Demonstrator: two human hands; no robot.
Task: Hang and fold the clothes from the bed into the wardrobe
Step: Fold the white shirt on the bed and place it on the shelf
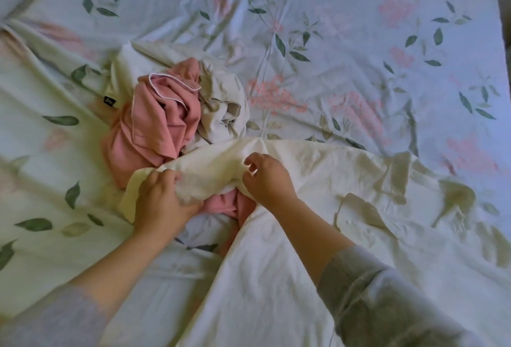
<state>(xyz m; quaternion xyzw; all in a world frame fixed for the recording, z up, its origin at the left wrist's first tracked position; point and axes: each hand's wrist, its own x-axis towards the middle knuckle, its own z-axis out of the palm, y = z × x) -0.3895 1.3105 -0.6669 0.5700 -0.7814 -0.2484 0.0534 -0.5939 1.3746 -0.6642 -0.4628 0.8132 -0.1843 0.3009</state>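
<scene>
A cream shirt [304, 208] of thin, crinkled woven cloth lies spread over the near right part of the bed, its button placket and a small pale button showing among soft creases; its upper edge is drawn up into a ridge between the two hands. The left hand [163, 197] has its fingers curled round a loose fold at that edge, thumb on top and fingers tucked beneath. The right hand [269, 178] sits on the ridge just beside it with fingers bent and thumb close to the forefinger; whether it actually pinches the cloth cannot be told. Both forearms come out of grey sleeves [387, 299] pushed up the arm. Just behind the hands sits a crumpled heap: a pink garment [154, 119] of matte, soft knit with narrow white piping along a curved edge, partly under the shirt's lifted edge; a pale beige garment [224, 97] bunched against its right side; and a white garment [132, 61] behind, bearing a small black label [109, 101]. All rest on a rumpled bed sheet [359, 28] printed with green leaves and pink blossoms. The sheet lies open beyond and to the right of the heap, up to the bed's right edge at the far right.
</scene>
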